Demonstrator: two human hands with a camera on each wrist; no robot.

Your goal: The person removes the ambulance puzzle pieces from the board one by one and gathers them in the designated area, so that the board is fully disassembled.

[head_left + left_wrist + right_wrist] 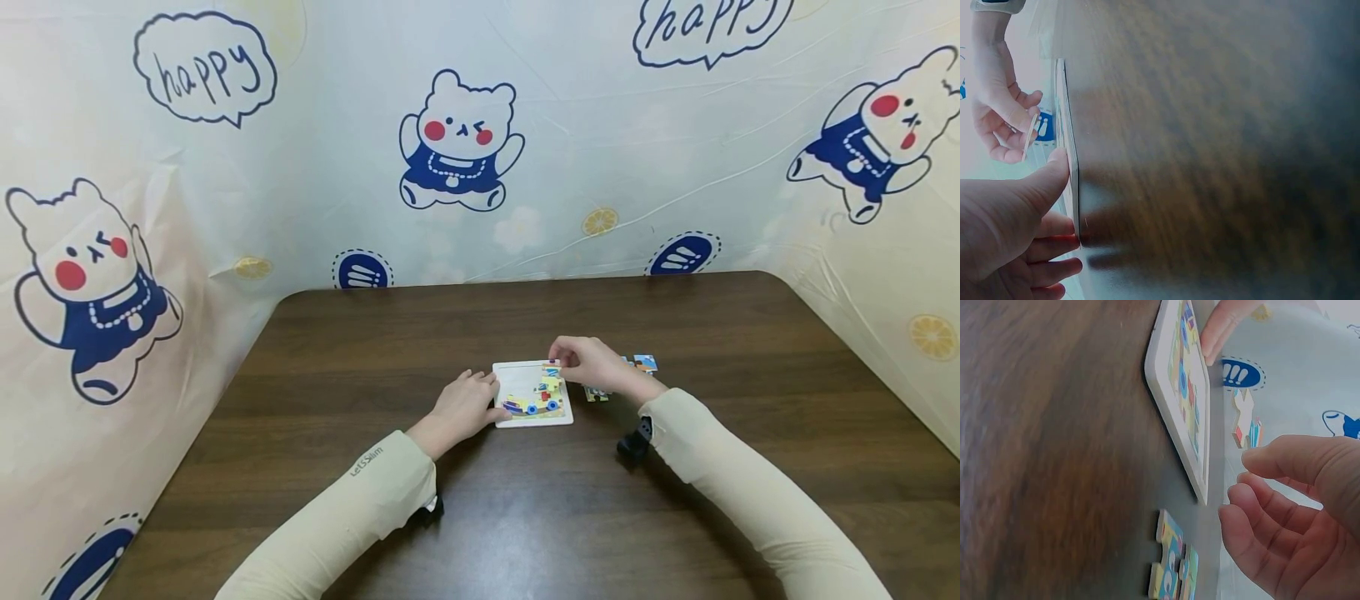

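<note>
1. We find the puzzle tray (534, 422) mid-table, partly filled along its near and right sides.
2. Left hand (463, 407): fingers extended, resting at the tray's left edge.
3. Right hand (592, 364): pinching a puzzle piece (1243, 417) near the far right corner; loose pieces (645, 362) lie right.
4. We judge piece-fitting in hand; next calls for aligning, then pressing flat.

The right hand (596, 364) partly hides the loose puzzle pieces (645, 362).
</note>
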